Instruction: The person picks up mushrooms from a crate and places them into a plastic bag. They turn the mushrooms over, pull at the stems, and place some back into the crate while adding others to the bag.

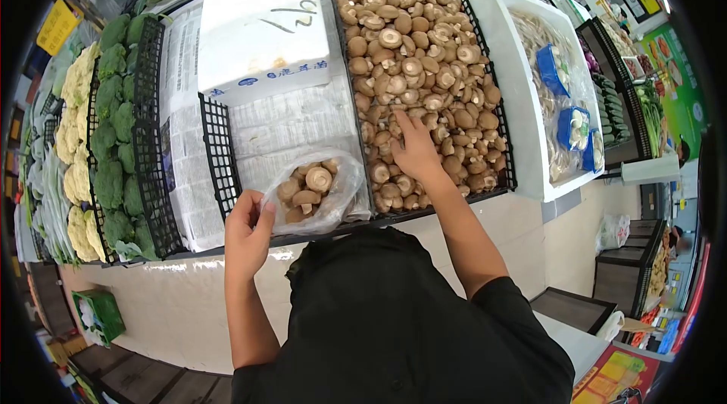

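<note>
My left hand (251,224) pinches the rim of a clear plastic bag (344,180), thumb in front. Inside the bag lie several brown mushrooms (307,197), and the bag rests on newspaper at the front edge of the stand. My right hand (416,148) reaches over the loose mushrooms (424,48) heaped in a black crate (509,154). Its fingers are spread and touch the heap near its middle, with the thumb apart from them. No mushroom shows clearly between those fingers; their undersides are partly hidden.
A white foam box (265,18) with handwriting stands behind the bag. Broccoli (110,127) and cauliflower (76,131) lie at the left. To the right, another foam box (530,101) holds blue packs (573,129). A green crate (102,313) is on the floor at the left.
</note>
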A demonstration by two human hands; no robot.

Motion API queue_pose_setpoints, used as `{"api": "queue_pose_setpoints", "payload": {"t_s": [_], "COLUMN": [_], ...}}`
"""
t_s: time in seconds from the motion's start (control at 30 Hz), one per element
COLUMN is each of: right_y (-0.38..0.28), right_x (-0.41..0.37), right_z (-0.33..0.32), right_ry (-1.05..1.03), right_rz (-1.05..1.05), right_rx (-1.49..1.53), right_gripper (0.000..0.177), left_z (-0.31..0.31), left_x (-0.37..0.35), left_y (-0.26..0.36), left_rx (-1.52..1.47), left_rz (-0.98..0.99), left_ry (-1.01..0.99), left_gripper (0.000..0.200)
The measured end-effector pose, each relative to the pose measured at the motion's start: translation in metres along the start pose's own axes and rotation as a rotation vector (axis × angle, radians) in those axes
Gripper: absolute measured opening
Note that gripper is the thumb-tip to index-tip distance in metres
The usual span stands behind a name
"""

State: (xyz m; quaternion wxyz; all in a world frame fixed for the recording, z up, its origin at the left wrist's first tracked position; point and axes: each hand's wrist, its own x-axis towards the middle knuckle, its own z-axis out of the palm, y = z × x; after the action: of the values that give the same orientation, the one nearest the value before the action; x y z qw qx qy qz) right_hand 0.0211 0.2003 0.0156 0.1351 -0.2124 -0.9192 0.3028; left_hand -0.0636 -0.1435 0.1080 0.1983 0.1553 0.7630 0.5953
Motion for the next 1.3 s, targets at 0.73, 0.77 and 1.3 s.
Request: {"api": "queue_pose_setpoints", "payload": {"t_s": [0.73, 0.77, 1.3], "right_y": [0.039, 0.041, -0.129], "right_x": [-0.003, 0.0, -0.018], "right_z": [0.027, 0.023, 0.006], "right_ry": [-0.016, -0.059, -0.521], "right_rz": [0.092, 0.173, -0.253], "right_rx": [0.3, 0.461, 0.777], "right_gripper": [0.038, 0.038, 0.028], "left_z": [0.003, 0.004, 0.005], "left_x": [-0.002, -0.003, 0.004], "left_y": [0.0, 0.001, 0.0], "left_rx": [0.018, 0.003, 0.027], "left_rz": [0.023, 0.02, -0.051], "left_ry": [0.017, 0.023, -0.005], "left_gripper": [0.013, 0.013, 0.015]}}
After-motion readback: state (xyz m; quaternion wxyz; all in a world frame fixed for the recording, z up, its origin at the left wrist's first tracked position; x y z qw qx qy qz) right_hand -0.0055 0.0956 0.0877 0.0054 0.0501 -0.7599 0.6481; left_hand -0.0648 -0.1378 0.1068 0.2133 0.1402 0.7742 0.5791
